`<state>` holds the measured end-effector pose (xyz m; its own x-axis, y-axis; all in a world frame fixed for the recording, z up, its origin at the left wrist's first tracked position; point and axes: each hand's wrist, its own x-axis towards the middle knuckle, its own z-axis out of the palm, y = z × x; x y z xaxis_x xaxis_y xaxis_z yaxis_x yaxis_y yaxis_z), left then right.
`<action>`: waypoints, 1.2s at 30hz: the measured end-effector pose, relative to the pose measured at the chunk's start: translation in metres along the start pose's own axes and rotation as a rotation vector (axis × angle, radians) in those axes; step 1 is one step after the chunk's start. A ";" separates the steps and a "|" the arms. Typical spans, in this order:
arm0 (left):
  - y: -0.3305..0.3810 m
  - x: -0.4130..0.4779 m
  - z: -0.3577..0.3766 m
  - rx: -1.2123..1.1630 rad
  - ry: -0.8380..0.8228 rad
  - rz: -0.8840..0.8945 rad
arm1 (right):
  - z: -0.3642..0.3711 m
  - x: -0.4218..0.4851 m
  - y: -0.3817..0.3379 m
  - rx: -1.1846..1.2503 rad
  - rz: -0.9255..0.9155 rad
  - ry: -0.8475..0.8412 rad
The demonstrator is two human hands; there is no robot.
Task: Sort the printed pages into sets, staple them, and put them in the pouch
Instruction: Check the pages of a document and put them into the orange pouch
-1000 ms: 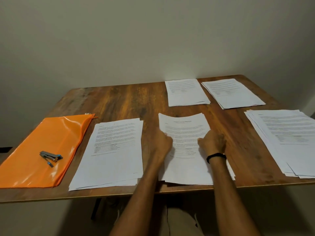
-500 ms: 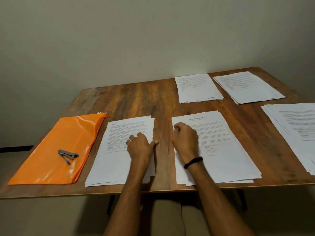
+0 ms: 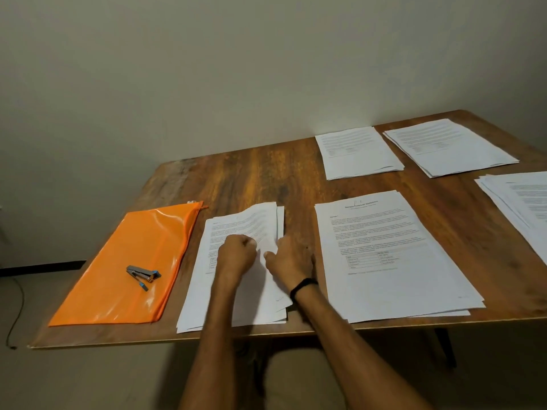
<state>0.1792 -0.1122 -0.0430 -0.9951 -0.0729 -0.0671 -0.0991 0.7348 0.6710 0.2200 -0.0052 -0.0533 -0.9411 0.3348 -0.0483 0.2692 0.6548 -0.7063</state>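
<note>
Several stacks of printed pages lie on the wooden table (image 3: 260,173). Both hands are on the near-left stack (image 3: 207,291). My left hand (image 3: 238,254) is closed on its top sheet, which bulges upward at the far right corner. My right hand (image 3: 291,261), with a black wristband, rests at the stack's right edge with fingers against the lifted sheet. A larger stack (image 3: 390,255) lies just to the right. An orange pouch (image 3: 133,261) lies flat at the left, and a small grey and blue stapler (image 3: 143,274) sits on it.
Two more stacks lie at the back, one at back centre (image 3: 358,152) and one at back right (image 3: 447,146). Another fanned stack (image 3: 521,202) runs off the right edge. A wall stands close behind the table. A cable lies on the floor at the left.
Both hands have moved left from the middle stack to the near-left stack. My left hand has closed on its top sheet and raised it. The view has shifted left.
</note>
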 end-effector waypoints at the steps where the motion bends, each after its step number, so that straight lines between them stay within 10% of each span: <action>1: -0.003 -0.001 -0.004 -0.106 -0.020 -0.017 | 0.002 -0.003 -0.003 0.008 -0.012 0.041; 25: -0.024 -0.007 -0.020 -0.874 0.023 -0.342 | 0.009 -0.008 0.005 0.275 0.045 0.049; 31: -0.032 0.002 -0.017 -0.869 -0.034 -0.391 | 0.016 -0.021 0.001 -0.053 -0.146 0.216; 36: -0.030 0.003 -0.025 -0.919 -0.316 -0.368 | 0.015 -0.032 -0.016 0.215 -0.493 -0.362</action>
<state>0.1792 -0.1514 -0.0453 -0.8710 0.0895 -0.4831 -0.4906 -0.1044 0.8651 0.2429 -0.0360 -0.0511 -0.9635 -0.2443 0.1096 -0.2238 0.5102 -0.8304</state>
